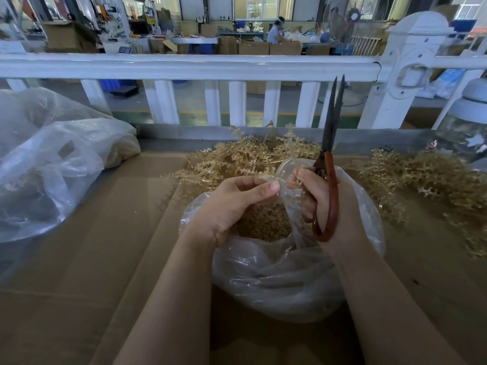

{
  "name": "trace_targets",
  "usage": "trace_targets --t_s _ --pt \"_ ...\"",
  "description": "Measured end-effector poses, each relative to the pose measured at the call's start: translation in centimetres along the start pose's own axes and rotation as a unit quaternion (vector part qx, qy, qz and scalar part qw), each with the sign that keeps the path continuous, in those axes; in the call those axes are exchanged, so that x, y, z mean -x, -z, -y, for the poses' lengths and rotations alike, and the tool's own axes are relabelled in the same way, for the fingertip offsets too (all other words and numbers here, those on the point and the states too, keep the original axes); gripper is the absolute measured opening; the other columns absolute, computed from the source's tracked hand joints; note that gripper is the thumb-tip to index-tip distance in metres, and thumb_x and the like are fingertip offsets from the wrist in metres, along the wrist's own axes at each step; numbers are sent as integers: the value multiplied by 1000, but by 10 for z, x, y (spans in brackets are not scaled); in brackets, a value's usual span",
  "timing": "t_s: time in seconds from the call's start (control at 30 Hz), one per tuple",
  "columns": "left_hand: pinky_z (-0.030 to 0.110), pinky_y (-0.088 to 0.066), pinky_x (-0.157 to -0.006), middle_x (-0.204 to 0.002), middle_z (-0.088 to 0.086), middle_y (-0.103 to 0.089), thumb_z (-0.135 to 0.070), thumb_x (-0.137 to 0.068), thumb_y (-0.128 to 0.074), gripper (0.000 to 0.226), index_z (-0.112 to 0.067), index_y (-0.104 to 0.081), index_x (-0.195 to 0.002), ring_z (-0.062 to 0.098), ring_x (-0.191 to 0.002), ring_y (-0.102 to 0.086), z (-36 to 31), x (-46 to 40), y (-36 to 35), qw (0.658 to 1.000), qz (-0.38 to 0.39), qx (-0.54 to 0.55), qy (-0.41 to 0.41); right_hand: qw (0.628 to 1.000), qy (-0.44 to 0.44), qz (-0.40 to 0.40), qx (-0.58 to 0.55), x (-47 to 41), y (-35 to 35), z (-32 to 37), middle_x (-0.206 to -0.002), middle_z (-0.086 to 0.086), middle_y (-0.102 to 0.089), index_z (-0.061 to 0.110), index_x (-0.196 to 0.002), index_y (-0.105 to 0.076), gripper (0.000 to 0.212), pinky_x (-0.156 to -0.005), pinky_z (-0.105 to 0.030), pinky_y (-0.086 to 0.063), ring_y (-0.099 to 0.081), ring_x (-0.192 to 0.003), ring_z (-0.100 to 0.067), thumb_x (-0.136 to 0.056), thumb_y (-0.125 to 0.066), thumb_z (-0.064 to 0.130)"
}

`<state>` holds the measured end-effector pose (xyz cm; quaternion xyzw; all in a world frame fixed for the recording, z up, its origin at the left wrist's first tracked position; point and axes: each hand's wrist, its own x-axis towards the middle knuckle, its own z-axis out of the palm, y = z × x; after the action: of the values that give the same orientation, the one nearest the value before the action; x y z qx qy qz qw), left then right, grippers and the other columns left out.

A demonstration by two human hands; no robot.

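Clear plastic bag (284, 280) holds small tan pieces (266, 222) beneath both hands.

No writing could be read: the yellow placard (151, 20) in the far workshop and the small yellow sticker (200, 19) by the back wall were too blurred, and the scissors (328, 160) showed no legible mark

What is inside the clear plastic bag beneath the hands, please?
The clear plastic bag holds small tan pieces, visible through its open mouth. The left hand and the bag's crumpled wall hide the heap's depth.
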<state>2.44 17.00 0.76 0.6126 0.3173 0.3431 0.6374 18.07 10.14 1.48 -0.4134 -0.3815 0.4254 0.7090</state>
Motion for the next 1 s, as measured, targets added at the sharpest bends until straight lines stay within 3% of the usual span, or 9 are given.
trace_targets --t_s 0.13,0.27,0.4,0.5,0.6,0.7,0.77,0.83,1.0 --pt "24 -54 -77 -80 6 -71 -25 -72 -77 20 -9 -69 -81 13 -76 -66 -2 -2 -2 995 -34 77 -48 997 -33 -34 59 0 -4 -2 -50 4 -54 16 -79 -67 15 -36 -16 -36 -45 -35 -4 -93 -68 11" --pt "22 -48 -60 -64 -3 -56 -19 -75 -75 15 -15 -61 -74 7 -57 -52 -4 -2 0 991 -66 65 -94 998 -39 -3 44 3 -9 3 -66 -5 -68 9 -83 -64 10 -40 -11 -40 -53 -39 -1 -91 -68 13" --pt "19 -49 -58 -63 -7 -54 -14 -85 -72 15 -16 -59 -77 4 -56 -50 -3 -3 0 989 -77 25 -121 997 -52 10 58 3 -9 4 -47 9 -59 6 -89 -63 8 -43 -6 -40 -55 -40 2 -86 -71 5" --pt "20 -46 -60 -64 -3 -52 -19 -87 -70 14 -12 -62 -78 9 -58 -47 -1 -3 0 988 -77 -3 -131 997 -54 9 59 3 -10 2 -59 6 -66 9 -82 -68 13 -44 -6 -41 -56 -43 2 -80 -74 -2" --pt "24 -42 -64 -62 1 -51 -39 -85 -65 30 -11 -69 -76 14 -60 -46 0 -2 1 991 -60 -54 -106 998 -49 7 50 2 -10 0 -73 2 -73 18 -66 -72 20 -45 -7 -42 -58 -45 2 -71 -77 0" --pt "16 -43 -61 -61 -8 -60 -45 -86 -63 33 -17 -72 -71 4 -58 -53 -1 -1 1 995 -27 -51 -86 998 -45 17 51 1 -9 -1 -72 5 -73 16 -78 -70 17 -45 -6 -43 -59 -45 2 -73 -75 1" --pt "11 -44 -62 -65 -9 -67 -38 -86 -66 24 -20 -76 -74 0 -60 -59 -1 1 3 995 12 -38 -96 998 -42 16 52 1 -8 -1 -71 5 -73 12 -84 -68 17 -50 -8 -46 -63 -50 1 -73 -76 2" --pt "12 -50 -68 -75 0 -75 -25 -80 -73 9 -18 -79 -78 6 -69 -69 -1 1 4 995 38 -9 -88 997 -44 11 65 2 -8 -1 -65 7 -69 10 -89 -67 17 -49 -9 -46 -62 -49 1 -80 -74 -3" --pt "20 -55 -73 -84 10 -77 -16 -74 -75 11 -12 -80 -83 18 -80 -74 -1 -1 4 997 8 33 -70 995 -37 8 93 3 -8 0 -54 11 -63 8 -90 -67 13 -43 -6 -41 -55 -41 2 -84 -72 -2"
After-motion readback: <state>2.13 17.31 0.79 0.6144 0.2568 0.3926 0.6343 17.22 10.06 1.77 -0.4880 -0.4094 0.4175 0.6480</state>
